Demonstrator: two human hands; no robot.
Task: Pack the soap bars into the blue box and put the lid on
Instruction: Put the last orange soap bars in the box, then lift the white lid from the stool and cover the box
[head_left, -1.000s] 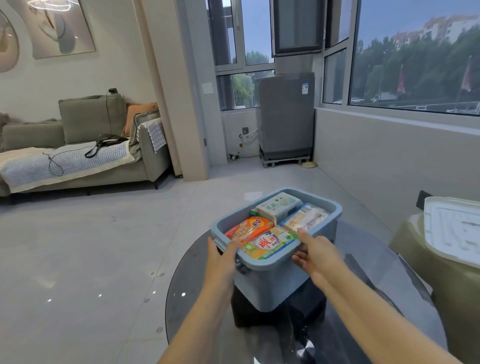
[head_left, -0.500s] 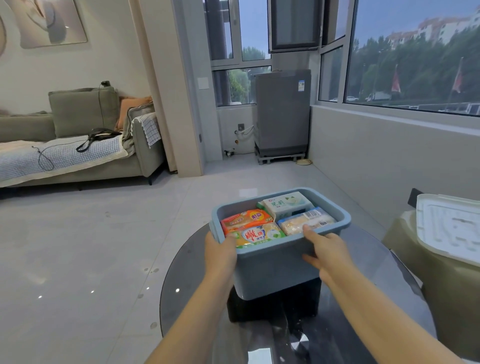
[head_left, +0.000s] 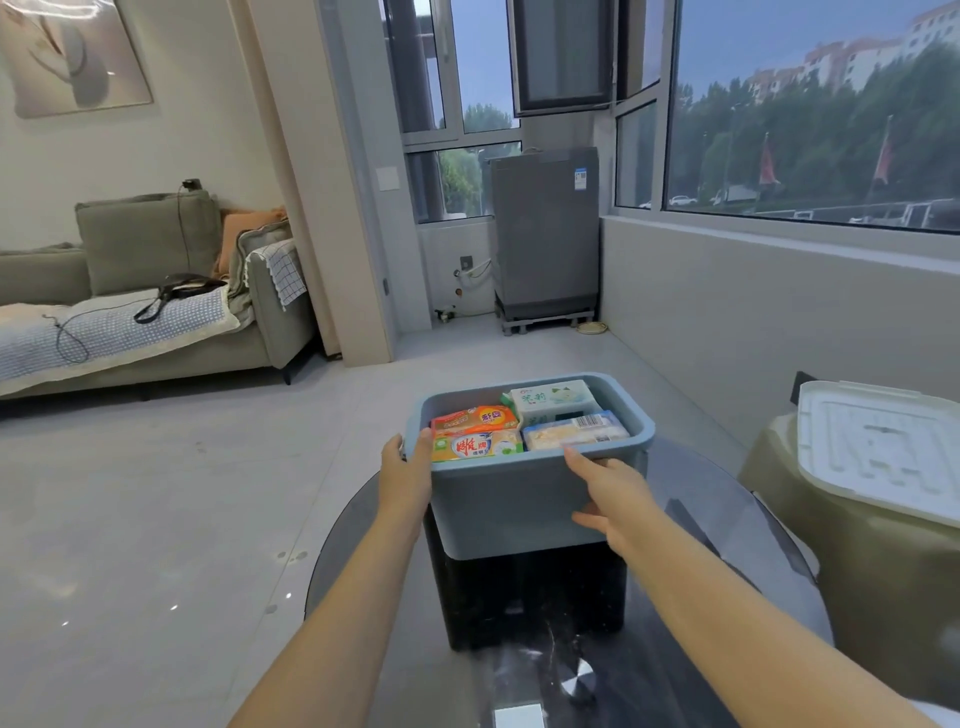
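The blue box stands on a round dark glass table, with no lid on it. Inside lie several wrapped soap bars: an orange one, a yellow-and-red one, a white-green one and a pale one in clear wrap. My left hand grips the box's near left corner, thumb over the rim. My right hand lies against the near wall on the right, thumb at the rim. A white lid rests on an olive-covered seat at the right.
The olive-covered seat stands close to the table's right side. A low wall under the window runs behind it. A grey appliance stands in the far corner, a sofa at the left. Pale tiled floor spreads to the left.
The box has been turned from askew to squarer with my view and shifted a little right. Both hands stayed on its near side; my right hand slid lower on the wall.
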